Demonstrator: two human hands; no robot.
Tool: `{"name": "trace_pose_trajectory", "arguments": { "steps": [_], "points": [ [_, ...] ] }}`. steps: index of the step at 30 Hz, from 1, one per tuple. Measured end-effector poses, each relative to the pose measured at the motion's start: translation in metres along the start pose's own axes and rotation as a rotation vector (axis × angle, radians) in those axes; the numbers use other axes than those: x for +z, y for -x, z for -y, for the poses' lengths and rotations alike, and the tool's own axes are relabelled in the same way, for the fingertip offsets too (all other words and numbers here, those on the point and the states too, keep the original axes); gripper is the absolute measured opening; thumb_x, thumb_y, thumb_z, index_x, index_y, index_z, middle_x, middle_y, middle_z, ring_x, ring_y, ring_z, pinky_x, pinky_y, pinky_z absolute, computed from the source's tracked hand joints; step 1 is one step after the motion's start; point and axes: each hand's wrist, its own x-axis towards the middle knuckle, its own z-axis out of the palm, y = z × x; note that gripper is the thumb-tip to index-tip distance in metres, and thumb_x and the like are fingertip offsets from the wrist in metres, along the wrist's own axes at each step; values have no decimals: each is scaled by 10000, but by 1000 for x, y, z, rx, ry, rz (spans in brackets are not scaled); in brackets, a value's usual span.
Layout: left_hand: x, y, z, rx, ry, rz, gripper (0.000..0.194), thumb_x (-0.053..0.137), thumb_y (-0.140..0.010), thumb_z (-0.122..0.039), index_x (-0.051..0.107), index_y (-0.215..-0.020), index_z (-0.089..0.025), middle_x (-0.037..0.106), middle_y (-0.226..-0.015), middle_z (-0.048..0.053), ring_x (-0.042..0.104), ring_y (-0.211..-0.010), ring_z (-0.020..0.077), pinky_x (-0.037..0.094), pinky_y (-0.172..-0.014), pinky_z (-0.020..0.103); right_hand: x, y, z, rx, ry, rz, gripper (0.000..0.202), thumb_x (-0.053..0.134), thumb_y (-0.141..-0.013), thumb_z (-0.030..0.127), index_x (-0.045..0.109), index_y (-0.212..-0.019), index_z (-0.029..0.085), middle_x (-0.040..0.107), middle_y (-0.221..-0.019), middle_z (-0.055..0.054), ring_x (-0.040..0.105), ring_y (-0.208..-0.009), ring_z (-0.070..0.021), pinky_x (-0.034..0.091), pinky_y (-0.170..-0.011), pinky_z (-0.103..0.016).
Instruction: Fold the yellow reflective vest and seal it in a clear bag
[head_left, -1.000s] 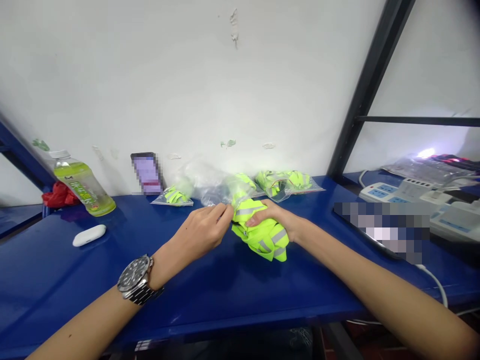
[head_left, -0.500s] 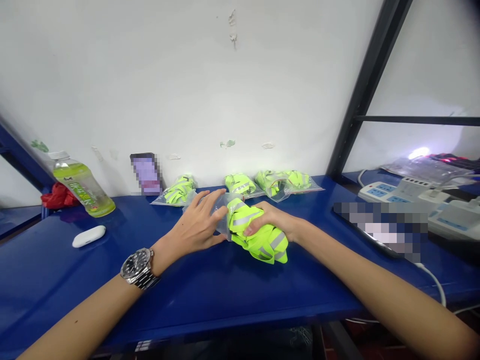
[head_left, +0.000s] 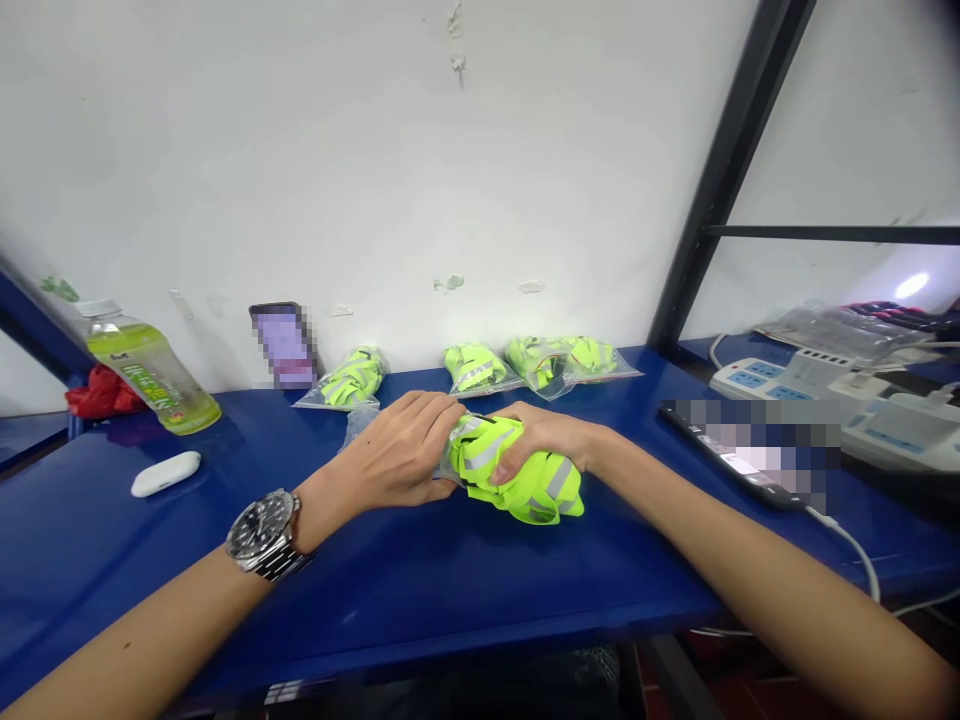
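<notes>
My right hand (head_left: 541, 440) is wrapped round a bundled neon-yellow reflective vest (head_left: 517, 478) with grey strips, thumb on the near side. The bundle's left end sits at the mouth of a clear plastic bag (head_left: 360, 421). My left hand (head_left: 409, 445), with a metal watch (head_left: 264, 532) on its wrist, is closed over the bag around that end; its fingertips are partly hidden. Both hands are just above the blue table (head_left: 420, 590).
Along the wall lie several bagged yellow bundles (head_left: 474, 368). At left are a green drink bottle (head_left: 154, 368), a white earbud case (head_left: 166, 474) and a leaning phone (head_left: 283, 345). At right, another phone (head_left: 739, 460) lies before power strips (head_left: 780, 380).
My left hand's spread fingers have closed over the bag and moved against the vest's left end. My right hand keeps its hold on the vest. The view has shifted slightly.
</notes>
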Motion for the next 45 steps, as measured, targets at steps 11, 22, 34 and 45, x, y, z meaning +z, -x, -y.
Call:
{"name": "trace_pose_trajectory", "arguments": {
  "steps": [11, 22, 34, 45],
  "points": [
    [-21, -19, -28, -13, 78, 258, 800, 615, -669, -220, 236, -1363, -92, 620, -1051, 135, 600, -932, 259, 487, -769, 351, 2, 2, 3, 75, 13, 181, 272, 807, -575, 165, 702, -826, 151, 701, -781, -7, 654, -665, -159, 534, -602, -250],
    [-20, -2, -26, -190, -160, 104, 900, 670, -716, -407, 231, -1421, -60, 557, -1234, 237, 548, -1071, 379, 445, -847, 488, 4, 0, -5, -129, -232, 150, 381, 813, -598, 170, 678, -953, 139, 712, -842, -27, 680, -718, -167, 553, -686, -280],
    [-14, 7, -34, -107, 79, 97, 1148, 713, -666, -295, -89, -1464, -100, 590, -1117, 146, 574, -963, 288, 452, -850, 433, 7, -2, -1, 39, 29, 272, 289, 788, -636, 212, 698, -902, 143, 707, -833, -22, 668, -693, -164, 539, -649, -268],
    [-27, -4, -38, 78, -177, 47, 664, 633, -709, -166, 310, -1282, -252, 453, -1241, 131, 426, -1138, 317, 368, -958, 548, 10, -2, -7, -218, 105, 215, 267, 784, -621, 186, 668, -858, 146, 622, -733, 41, 583, -659, -116, 484, -632, -238]
  ]
}}
